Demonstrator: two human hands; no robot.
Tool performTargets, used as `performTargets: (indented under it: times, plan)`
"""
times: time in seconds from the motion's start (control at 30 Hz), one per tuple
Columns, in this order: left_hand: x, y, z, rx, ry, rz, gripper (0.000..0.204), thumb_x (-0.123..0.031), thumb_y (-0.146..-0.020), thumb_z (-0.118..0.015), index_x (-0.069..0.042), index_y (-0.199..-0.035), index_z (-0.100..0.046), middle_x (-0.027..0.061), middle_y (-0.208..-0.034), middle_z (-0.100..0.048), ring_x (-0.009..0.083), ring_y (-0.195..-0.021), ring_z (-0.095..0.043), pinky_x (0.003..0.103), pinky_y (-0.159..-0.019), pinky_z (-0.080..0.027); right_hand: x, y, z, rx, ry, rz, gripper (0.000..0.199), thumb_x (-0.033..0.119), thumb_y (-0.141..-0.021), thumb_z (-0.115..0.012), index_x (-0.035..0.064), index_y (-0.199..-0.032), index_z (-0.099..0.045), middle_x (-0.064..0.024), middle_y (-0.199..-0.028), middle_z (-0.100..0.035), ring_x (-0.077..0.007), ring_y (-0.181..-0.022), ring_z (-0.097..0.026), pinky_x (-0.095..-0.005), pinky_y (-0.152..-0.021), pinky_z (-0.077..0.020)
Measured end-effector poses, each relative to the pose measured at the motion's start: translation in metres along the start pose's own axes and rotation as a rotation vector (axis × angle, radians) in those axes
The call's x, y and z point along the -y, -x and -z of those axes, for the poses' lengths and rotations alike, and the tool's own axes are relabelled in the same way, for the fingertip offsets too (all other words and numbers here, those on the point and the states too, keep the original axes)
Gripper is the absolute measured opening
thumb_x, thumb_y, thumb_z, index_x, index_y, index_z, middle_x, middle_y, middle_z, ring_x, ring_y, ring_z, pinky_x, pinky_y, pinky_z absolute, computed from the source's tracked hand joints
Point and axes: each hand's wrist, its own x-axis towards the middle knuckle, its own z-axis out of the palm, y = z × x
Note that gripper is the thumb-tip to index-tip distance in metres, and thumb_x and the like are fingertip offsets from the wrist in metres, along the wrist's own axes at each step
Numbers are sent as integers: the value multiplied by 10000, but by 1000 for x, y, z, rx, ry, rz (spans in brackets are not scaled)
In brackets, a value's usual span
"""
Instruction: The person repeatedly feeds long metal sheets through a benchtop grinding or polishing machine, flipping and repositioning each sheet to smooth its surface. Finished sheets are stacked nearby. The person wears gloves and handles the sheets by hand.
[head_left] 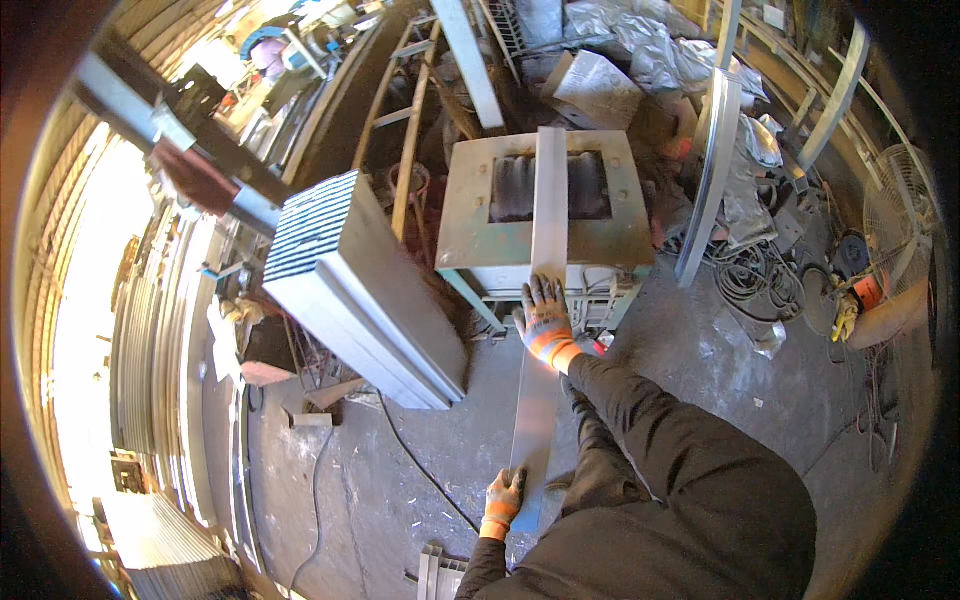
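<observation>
A long flat metal strip (534,410) runs away from me, its far end lying across a green-grey machine (460,195) with a dark ribbed roller (512,185) in its top opening. My right hand (545,318), in an orange and grey work glove, lies on top of the strip just short of the machine's front edge, fingers stretched forward. Near the strip's close end my left hand (502,500), gloved alike, grips the left edge. The underside of the strip and part of the left fingers are hidden.
Left of the machine stands a tall stack of metal profiles (385,300). A black cable (420,465) crosses the floor. To the right are an upright post (708,180), coiled cables (750,280) and a fan (900,215). Crumpled silvery sheeting (650,50) lies behind.
</observation>
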Motion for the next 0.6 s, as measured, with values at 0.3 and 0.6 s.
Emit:
performTargets:
  times: [0.3, 0.6]
  plan:
    - [132, 167, 16, -50, -11, 20, 578, -628, -1070, -670, -87, -1238, -785, 255, -1106, -798, 487, -1132, -736, 543, -953, -582, 113, 162, 48, 186, 2, -9, 819, 499, -1039, -639, -20, -1655, -497, -269, -1790, -359, -442, -1683, -278, -629, -1383, -131]
    - [189, 284, 127, -342, -296, 42, 586, -702, -983, -752, -131, -1085, -841, 193, -1041, -820, 385, -949, -792, 534, -808, -590, 231, 191, 99, 902, 96, 1115, 756, 690, -886, -787, 228, -1473, -678, -124, -1489, -695, -388, -1425, -624, -619, -1176, -467]
